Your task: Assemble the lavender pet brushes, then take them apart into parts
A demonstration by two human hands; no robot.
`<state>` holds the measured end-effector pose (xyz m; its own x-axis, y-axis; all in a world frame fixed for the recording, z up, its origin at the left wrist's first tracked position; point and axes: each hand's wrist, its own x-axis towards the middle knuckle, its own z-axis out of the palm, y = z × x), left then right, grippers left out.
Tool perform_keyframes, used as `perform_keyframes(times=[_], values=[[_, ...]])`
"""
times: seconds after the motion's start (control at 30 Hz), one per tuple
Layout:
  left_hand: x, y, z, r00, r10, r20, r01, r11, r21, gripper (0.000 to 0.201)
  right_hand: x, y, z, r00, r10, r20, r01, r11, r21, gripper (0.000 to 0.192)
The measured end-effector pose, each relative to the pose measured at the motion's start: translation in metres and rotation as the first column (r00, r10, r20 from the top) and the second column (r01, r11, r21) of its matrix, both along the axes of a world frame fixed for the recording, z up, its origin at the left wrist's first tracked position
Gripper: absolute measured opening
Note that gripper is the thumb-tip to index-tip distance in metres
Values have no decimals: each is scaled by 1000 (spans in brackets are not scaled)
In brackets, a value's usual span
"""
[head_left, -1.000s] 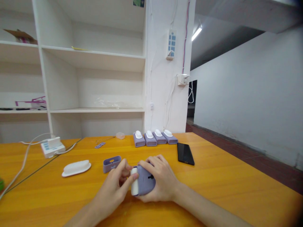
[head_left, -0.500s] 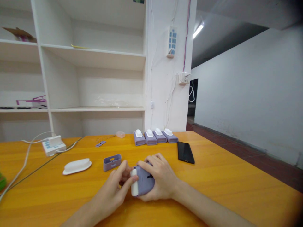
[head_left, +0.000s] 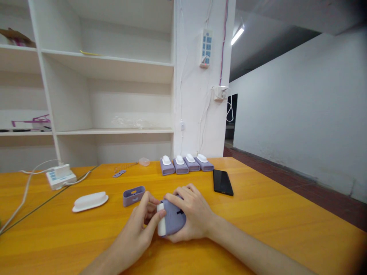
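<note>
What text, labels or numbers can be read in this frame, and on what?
None can be read.
Purple case in both hands: dark mark, no letters.
Wall power strip: blue patches, too small.
Table power strip: blue patches, blurred.
Phone: screen dark.

I count four purple cases with white lids (head_left: 186,164) in a row behind the phone (head_left: 223,182), one phone, one open purple case (head_left: 133,196) and one loose white lid (head_left: 90,201) left of it, and one power strip (head_left: 60,176).
</note>
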<state>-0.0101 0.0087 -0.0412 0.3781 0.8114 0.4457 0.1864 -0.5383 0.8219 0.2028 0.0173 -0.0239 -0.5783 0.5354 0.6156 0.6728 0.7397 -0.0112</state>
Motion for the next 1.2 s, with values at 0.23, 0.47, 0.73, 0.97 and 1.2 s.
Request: perform_keyframes(times=[0.23, 0.47, 0.73, 0.97, 1.2], values=[[0, -2, 0, 1000, 17, -16, -17, 1000, 21, 18, -2, 0, 2, 1000, -2, 7, 2, 1000, -10, 76], [1, -1, 0, 1000, 25, -1, -25, 999, 27, 21, -2, 0, 1, 1000, 2, 5, -2, 1000, -1, 78], [4, -3, 0, 995, 43, 90, -41, 999, -30, 23, -1, 0, 1, 1000, 2, 5, -2, 1000, -5, 79], [4, -5, -2, 993, 78, 89, -74, 996, -48, 23, -2, -1, 0, 1000, -14, 10, 14, 1000, 6, 79], [3, 3, -9, 982, 29, 186, -10, 995, -101, 26, -1, 0, 0, 1000, 6, 6, -6, 1000, 9, 80]])
